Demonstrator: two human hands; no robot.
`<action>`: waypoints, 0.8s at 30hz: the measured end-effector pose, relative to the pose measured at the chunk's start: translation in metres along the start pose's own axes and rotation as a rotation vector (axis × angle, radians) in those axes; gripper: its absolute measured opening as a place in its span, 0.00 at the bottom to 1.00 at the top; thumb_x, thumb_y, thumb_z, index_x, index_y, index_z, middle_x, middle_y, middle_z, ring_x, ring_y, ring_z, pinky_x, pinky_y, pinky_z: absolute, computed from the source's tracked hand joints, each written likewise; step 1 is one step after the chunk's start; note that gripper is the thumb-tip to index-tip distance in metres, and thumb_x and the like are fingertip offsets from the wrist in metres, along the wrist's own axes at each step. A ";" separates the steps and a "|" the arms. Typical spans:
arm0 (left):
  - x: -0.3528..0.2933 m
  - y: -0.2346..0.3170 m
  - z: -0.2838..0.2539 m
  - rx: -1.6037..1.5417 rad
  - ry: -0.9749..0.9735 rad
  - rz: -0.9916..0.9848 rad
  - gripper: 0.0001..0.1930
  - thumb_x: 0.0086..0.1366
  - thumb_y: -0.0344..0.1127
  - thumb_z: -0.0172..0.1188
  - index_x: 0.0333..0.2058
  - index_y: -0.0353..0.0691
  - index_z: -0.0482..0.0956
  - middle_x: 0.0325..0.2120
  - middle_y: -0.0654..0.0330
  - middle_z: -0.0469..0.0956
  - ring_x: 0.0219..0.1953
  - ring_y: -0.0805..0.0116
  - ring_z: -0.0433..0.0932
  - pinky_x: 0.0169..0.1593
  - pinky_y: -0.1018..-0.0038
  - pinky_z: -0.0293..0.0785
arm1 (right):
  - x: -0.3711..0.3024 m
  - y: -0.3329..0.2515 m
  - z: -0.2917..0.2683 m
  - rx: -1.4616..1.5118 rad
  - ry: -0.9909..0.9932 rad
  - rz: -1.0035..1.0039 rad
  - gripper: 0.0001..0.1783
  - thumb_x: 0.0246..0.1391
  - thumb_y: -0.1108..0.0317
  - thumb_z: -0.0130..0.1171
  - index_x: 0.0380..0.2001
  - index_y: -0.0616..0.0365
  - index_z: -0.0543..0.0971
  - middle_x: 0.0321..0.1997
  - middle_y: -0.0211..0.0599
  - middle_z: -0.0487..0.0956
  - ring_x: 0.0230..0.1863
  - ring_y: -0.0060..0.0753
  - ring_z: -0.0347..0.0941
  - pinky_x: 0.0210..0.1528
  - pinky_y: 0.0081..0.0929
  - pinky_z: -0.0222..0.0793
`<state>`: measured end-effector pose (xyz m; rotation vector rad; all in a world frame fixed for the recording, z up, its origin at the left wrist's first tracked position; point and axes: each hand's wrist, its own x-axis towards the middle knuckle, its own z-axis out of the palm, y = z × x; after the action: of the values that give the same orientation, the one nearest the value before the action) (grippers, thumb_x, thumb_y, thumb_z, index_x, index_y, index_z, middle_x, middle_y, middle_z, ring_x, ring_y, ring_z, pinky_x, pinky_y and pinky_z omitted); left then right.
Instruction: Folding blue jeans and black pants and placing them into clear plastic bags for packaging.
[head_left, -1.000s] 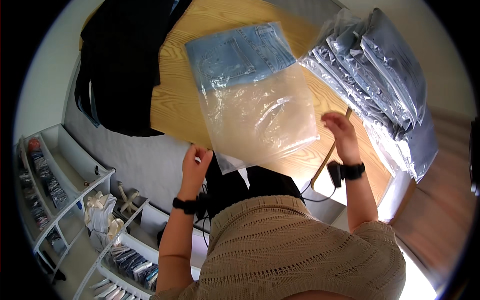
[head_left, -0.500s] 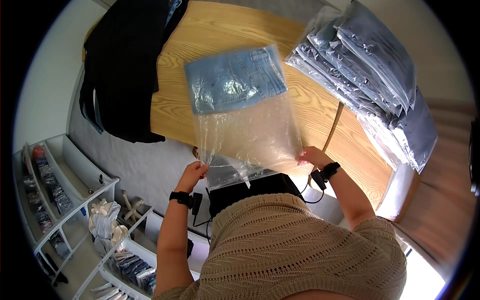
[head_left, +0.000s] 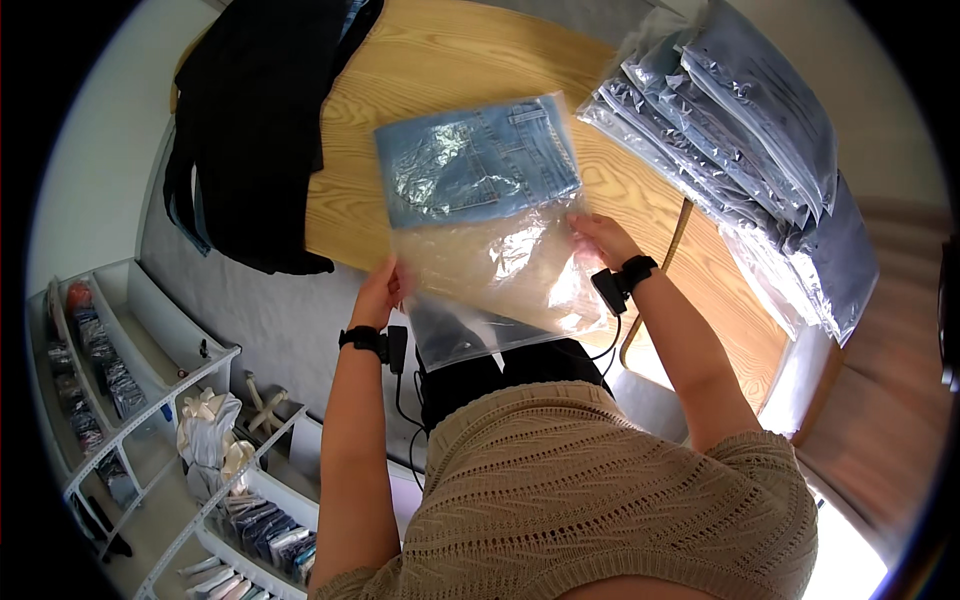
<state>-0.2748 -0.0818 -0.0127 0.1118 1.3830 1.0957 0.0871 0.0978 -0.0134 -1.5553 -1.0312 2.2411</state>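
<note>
Light blue folded jeans (head_left: 480, 160) lie inside the far half of a clear plastic bag (head_left: 480, 262) in front of me. The near half of the bag is flat and holds no cloth; its lower edge hangs past the table edge, over my lap. My left hand (head_left: 380, 290) pinches the bag's left side, below the jeans. On the right side, my right hand (head_left: 602, 240) grips the bag's edge close to the jeans' lower corner. Its fingertips are partly hidden by glare on the plastic.
A wooden table (head_left: 440, 50) carries the work. Black garments (head_left: 255, 140) drape over its left end. Stacked bagged clothes (head_left: 740, 130) stand at the right. White shelving (head_left: 190, 390) with packed items is at lower left. Small black devices with cables are strapped to my wrists.
Both hands have moved up along the bag's sides, away from its near edge and closer to the jeans. The bag has shifted slightly right.
</note>
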 end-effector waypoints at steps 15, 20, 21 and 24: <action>-0.102 0.127 0.041 -0.039 -0.189 0.201 0.15 0.67 0.39 0.49 0.21 0.42 0.69 0.16 0.70 0.64 0.19 0.79 0.62 0.24 0.81 0.58 | -0.126 -0.109 0.033 0.160 -0.217 -0.312 0.20 0.56 0.55 0.57 0.22 0.64 0.80 0.23 0.31 0.76 0.25 0.23 0.68 0.32 0.20 0.63; -0.131 0.156 0.053 -0.060 -0.241 0.245 0.17 0.68 0.39 0.47 0.19 0.43 0.67 0.15 0.70 0.63 0.17 0.80 0.60 0.23 0.82 0.56 | -0.149 -0.138 0.043 0.118 -0.304 -0.334 0.21 0.57 0.55 0.54 0.23 0.63 0.81 0.30 0.39 0.80 0.32 0.28 0.74 0.40 0.23 0.65; -0.128 0.156 0.052 -0.099 -0.240 0.213 0.17 0.68 0.40 0.47 0.19 0.44 0.66 0.15 0.70 0.63 0.17 0.80 0.59 0.23 0.83 0.55 | -0.151 -0.141 0.056 0.147 -0.240 -0.384 0.21 0.57 0.56 0.54 0.24 0.64 0.81 0.33 0.45 0.81 0.35 0.31 0.75 0.43 0.24 0.65; -0.124 0.157 0.057 -0.180 -0.249 0.224 0.17 0.69 0.41 0.45 0.20 0.46 0.66 0.15 0.71 0.63 0.17 0.82 0.60 0.22 0.84 0.55 | -0.145 -0.142 0.052 0.151 -0.239 -0.421 0.21 0.57 0.55 0.54 0.26 0.65 0.82 0.34 0.46 0.81 0.37 0.34 0.75 0.45 0.26 0.66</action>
<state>-0.2907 -0.0508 0.1921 0.2674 1.0622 1.3397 0.0726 0.1006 0.1952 -0.9213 -1.0990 2.1725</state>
